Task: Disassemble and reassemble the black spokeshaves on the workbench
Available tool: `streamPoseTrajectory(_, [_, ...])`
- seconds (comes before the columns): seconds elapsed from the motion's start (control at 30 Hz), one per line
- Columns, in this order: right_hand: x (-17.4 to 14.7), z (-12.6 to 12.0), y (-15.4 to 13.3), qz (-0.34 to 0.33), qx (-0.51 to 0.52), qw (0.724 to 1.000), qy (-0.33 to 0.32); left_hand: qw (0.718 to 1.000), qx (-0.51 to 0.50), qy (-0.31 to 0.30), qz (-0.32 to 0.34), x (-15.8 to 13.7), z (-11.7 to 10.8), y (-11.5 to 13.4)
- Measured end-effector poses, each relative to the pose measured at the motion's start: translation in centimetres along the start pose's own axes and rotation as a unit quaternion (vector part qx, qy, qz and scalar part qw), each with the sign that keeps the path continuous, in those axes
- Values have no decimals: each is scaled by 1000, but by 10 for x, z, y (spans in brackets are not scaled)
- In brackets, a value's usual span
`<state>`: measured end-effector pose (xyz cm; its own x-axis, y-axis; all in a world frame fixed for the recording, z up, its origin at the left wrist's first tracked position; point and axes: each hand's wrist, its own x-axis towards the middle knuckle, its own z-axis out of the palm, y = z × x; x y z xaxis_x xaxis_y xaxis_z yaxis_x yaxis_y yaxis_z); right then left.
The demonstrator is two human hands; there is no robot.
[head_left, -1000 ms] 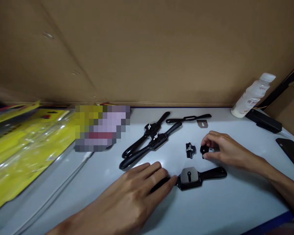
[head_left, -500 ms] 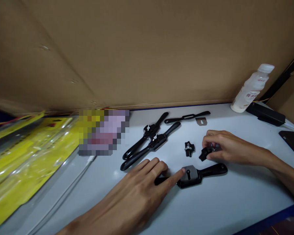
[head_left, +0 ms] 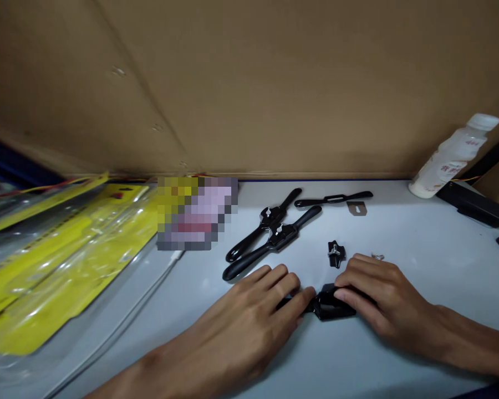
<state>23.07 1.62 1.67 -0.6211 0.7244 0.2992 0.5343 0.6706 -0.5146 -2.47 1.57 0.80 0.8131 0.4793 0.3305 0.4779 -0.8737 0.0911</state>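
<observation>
A black spokeshave (head_left: pixel 330 310) lies low in front of me, between both hands. My left hand (head_left: pixel 260 310) is curled over its left handle, index fingertip near the body. My right hand (head_left: pixel 382 288) is closed at the body's right side, thumb and forefinger pinched at its upper edge by the dark blade (head_left: pixel 328 287); the right handle is mostly hidden. Just beyond my right hand, a silver thumbscrew (head_left: pixel 377 256) shows; whatever is under it is hidden. A black lever cap (head_left: pixel 336 253) with its own thumbscrew rests on the table nearby.
Two assembled spokeshaves (head_left: pixel 249 244) lie crossed close together. Behind them are a bare spokeshave frame (head_left: pixel 335 199) and a slotted blade (head_left: pixel 357 209). Yellow packaging (head_left: pixel 66 266) and a white cable (head_left: pixel 120 321) occupy the left; a bottle (head_left: pixel 449 158) and black box (head_left: pixel 474 204) stand right.
My right hand has left the lever cap it held and moved down-left onto the spokeshave. My left index finger has drawn back from the blade toward the left handle. The view has shifted.
</observation>
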Motion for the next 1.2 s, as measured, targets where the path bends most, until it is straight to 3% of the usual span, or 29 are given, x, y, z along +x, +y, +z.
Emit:
streamPoseTrajectory(0.13, [-1, 1, 3, -20, -28, 999, -27, 1000, -2, 1, 7, -1, 2, -1])
streamPoseTrajectory(0.3, [0, 1, 1, -29, -27, 999, -10, 1000, -1, 6, 5, -3, 2, -1])
streamPoseTrajectory(0.43, [6, -18, 1, 4, -24, 997, 77, 1000, 10, 14, 7, -4, 3, -1])
streamPoseTrajectory(0.57, [10, -52, 14, 39, -130, 982, 133, 999, 20, 22, 13, -5, 3, -2])
streamPoseTrajectory(0.7, [2, -76, 32, 99, -241, 965, -19, 999, 19, 28, 22, -5, 3, -4])
streamPoseTrajectory(0.83, [-4, -80, 38, 93, -221, 960, -144, 999, 26, 29, 30, -5, 3, -4])
streamPoseTrajectory(0.97, [0, -70, 35, 80, -178, 962, -192, 999, 25, 32, 26, -4, 3, -3])
streamPoseTrajectory(1.2, [-1, -64, 39, 120, -145, 960, -207, 999, 32, 27, 21, -6, 6, -3])
